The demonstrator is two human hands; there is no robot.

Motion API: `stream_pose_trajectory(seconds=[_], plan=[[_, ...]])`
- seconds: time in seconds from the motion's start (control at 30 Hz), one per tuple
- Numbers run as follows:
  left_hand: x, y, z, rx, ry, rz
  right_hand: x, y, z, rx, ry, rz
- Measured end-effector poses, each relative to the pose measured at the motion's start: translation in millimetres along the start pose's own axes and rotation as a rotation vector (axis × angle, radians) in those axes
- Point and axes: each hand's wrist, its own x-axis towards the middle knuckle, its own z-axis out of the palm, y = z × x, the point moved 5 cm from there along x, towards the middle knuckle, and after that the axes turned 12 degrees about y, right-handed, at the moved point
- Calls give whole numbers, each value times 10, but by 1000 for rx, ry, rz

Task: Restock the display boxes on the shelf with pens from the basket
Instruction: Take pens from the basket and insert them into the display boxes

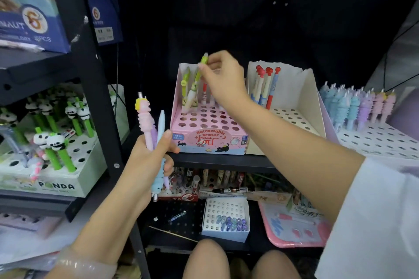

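Observation:
My right hand (pixel 221 77) pinches the top of a green pen (pixel 202 66) that stands tilted over the back row of the pink display box (pixel 208 140). That box holds a few green and red pens at its back; most of its holes are bare. My left hand (pixel 150 156) grips a bundle of pens (pixel 153 129): a pink one with a yellow head, a pale blue one, and others pointing downward. The basket is not in view.
A cream display box (pixel 292 106) with red-topped pens stands right of the pink one. Further right is a white tray of blue, purple and pink pens (pixel 356 106). A panda pen box (pixel 56 179) sits on the left shelf. Boxes crowd the lower shelf. A black upright post (pixel 95 79) divides the shelves.

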Motion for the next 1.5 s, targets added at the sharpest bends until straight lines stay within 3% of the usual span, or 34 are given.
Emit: stream_pose_trajectory(seconds=[0.1,0.4,0.53,0.73,0.97,1.1,1.23,1.37,1.5], plan=[[15,-8,-3,9,-7,6,-66,147,199,-91,-117,16],[-26,78,3,-68,28,27,-196,205,402,-422,-244,-89],[-39,127,-12,-108,23,15,-397,144,196,-260,-245,-131],[-54,249,83,-119,131,93,-1006,-24,-20,-139,-500,-156],[-144,243,345,-217,120,82,-1183,83,-209,-78,-624,66],[-188,229,456,-108,125,90,-1093,170,-446,-25,-547,123],[-231,179,608,1,101,-2,-815,281,-903,152,-307,234],[-354,175,755,40,73,111,-475,376,-1435,252,-58,270],[-468,156,1121,105,-37,69,-269,428,-1805,220,11,243]])
